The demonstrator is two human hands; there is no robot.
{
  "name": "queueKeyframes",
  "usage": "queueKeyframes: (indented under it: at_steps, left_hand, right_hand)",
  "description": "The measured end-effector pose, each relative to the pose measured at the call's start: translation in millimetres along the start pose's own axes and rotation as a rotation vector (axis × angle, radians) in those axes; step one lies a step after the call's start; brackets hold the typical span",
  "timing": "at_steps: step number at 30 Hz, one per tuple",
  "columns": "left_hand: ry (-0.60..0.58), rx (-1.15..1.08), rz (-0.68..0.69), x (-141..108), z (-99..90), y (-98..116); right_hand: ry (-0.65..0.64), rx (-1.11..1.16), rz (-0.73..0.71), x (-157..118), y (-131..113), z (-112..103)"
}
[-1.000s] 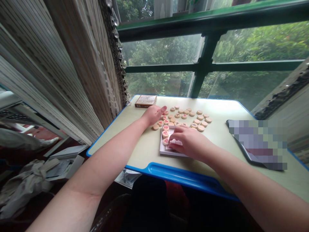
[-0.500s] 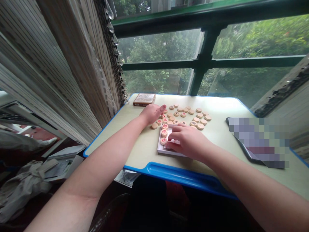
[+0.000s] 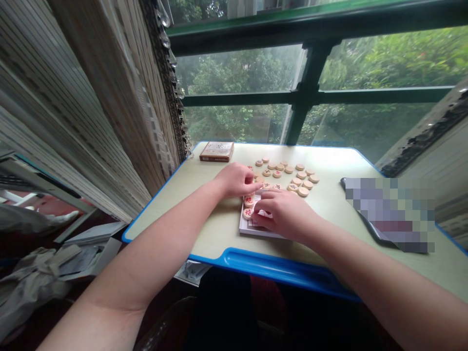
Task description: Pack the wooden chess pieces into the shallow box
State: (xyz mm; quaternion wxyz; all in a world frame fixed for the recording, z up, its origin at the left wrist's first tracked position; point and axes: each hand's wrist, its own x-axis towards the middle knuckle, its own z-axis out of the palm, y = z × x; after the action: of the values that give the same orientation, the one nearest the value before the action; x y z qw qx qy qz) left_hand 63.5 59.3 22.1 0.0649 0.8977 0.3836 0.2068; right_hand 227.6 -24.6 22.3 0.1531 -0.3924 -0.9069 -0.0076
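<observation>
A shallow white box (image 3: 245,227) sits near the table's front edge, with round wooden xiangqi pieces lined up along its left side. Two with red characters show there: a lower piece (image 3: 248,213) and an upper piece (image 3: 249,200). My right hand (image 3: 283,209) is over the box, its fingers curled and its thumb and fingertip at the right edge of the lower piece. At the box's far left corner, my left hand (image 3: 236,180) is bent down with the thumb pointing right. It covers several pieces, and whatever lies under its fingers is hidden.
Several loose xiangqi pieces (image 3: 296,182) lie beyond the box, some face down. A flat brown printed box (image 3: 217,151) stands at the back left. A dark-edged device with a blurred screen (image 3: 389,214) lies on the right. The table (image 3: 175,214) has a blue rim; windows and curtains surround it.
My left hand has come down and toward me, its thumb turning right, and now covers pieces near the box's far left corner. My right hand stays nearly where it was.
</observation>
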Motion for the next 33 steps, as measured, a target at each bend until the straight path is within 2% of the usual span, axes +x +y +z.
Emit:
queueKeyframes:
  at_steps: [14,33]
  left_hand:
    - [0.007,0.041,-0.029,0.9,-2.0,-4.2]
    - [-0.013,0.003,-0.057,1.1,-3.7,-2.0]
  right_hand:
    - [-0.012,0.024,-0.04,0.3,1.6,2.0]
    - [-0.094,0.018,0.042,2.1,0.5,2.2]
